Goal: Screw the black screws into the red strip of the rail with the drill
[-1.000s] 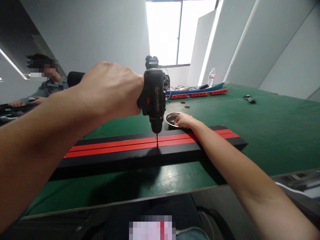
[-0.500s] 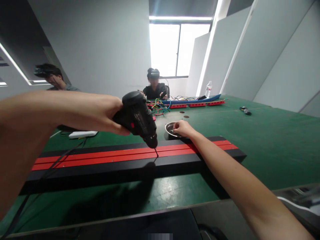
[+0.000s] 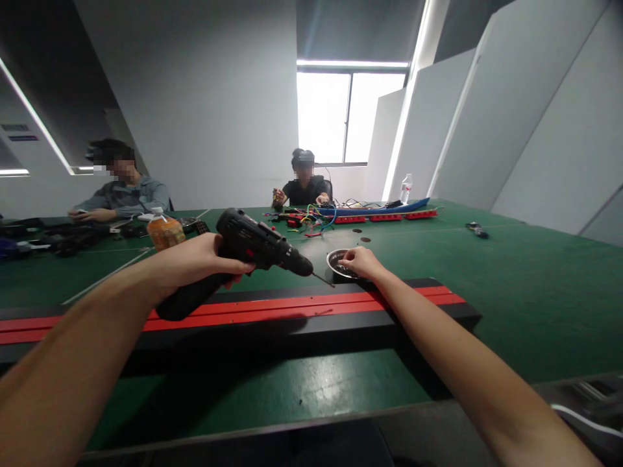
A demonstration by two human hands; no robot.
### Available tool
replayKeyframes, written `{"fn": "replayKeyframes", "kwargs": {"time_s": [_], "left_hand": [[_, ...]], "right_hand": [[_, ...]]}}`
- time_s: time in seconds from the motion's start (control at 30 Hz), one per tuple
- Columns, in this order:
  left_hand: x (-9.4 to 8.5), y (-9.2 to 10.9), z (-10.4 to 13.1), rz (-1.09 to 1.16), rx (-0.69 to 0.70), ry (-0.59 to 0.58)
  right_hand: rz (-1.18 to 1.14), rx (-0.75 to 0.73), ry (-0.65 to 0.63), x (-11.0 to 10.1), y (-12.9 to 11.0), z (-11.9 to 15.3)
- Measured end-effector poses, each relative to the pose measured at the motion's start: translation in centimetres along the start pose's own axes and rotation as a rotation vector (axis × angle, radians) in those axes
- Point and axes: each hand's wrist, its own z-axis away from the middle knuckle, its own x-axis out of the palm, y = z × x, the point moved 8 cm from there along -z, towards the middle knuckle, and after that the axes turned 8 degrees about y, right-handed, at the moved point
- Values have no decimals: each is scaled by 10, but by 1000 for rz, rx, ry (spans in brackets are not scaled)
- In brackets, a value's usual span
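Note:
My left hand (image 3: 204, 263) is wrapped round the grip of a black cordless drill (image 3: 257, 241). The drill tilts to the right, and its long thin bit is raised above a long black beam (image 3: 287, 337) with a red strip (image 3: 263, 310) along its top. Several small screws dot the strip. Beyond the beam stands a round metal bowl (image 3: 335, 271) holding small dark pieces. My right hand (image 3: 364, 263) reaches into this bowl with its fingers pinched together; whatever is between the fingertips is hidden.
An orange drink bottle (image 3: 165, 232) stands behind my left hand. Colored wires (image 3: 316, 220), red blocks (image 3: 389, 216) and a blue strip (image 3: 374, 209) lie farther back on the green table (image 3: 525, 292). Two people sit across it. A clear bottle (image 3: 405, 188) stands at the back right.
The drill has lifted off the beam and swung from pointing down to pointing right, its bit now in the air. My right hand stays at the bowl.

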Motion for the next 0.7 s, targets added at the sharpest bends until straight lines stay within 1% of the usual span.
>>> {"fn": "replayKeyframes", "kwargs": {"time_s": [0.07, 0.13, 0.23, 0.33, 0.4, 0.47, 0.53, 0.63, 0.7], "left_hand": [[17, -23, -2, 50, -114, -56], [34, -45, -5, 187, -221, -57], [59, -65, -13, 463, -268, -57], [78, -76, -19, 614, -276, -72], [86, -81, -20, 678, -288, -93], [91, -86, -19, 733, -308, -98], [93, -91, -17, 784, -335, -89], [99, -97, -13, 829, -404, -112], [102, -99, -11, 825, -421, -115]], "right_hand": [[-85, 31, 10, 3, 4, -2], [-220, 45, -14, 8, 6, -2], [-422, 51, -70, 13, 4, -2], [-596, 50, -128, 15, -1, 0], [-687, 46, -132, 14, -5, 1], [-735, 55, -101, 11, -6, 1], [-754, 65, -77, 9, -7, 2], [-759, 39, -85, 9, -9, 2], [-746, 27, -93, 10, -9, 2]]}}
